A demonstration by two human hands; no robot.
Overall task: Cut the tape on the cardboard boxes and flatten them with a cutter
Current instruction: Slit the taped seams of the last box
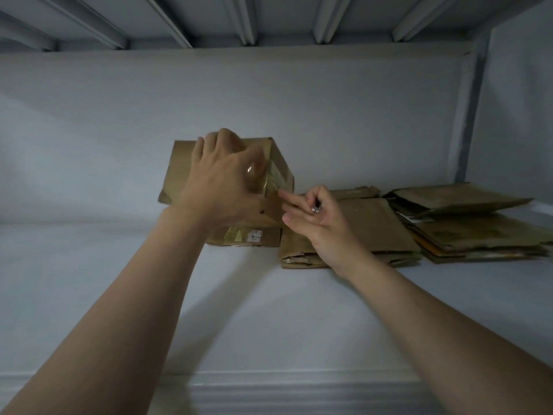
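While my left hand grips the taped cardboard box from above, my right hand, just beside it, pinches a small cutter toward the tape; a slip there could nick my left fingers. Flattened boxes lie under and beyond my right hand.

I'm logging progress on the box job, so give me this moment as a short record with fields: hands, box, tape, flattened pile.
left hand: grips the top of the cardboard box
right hand: holds the cutter, fingers at the tape
box state: standing, not flattened
flattened cardboard: two piles right of the box
surface: white shelf
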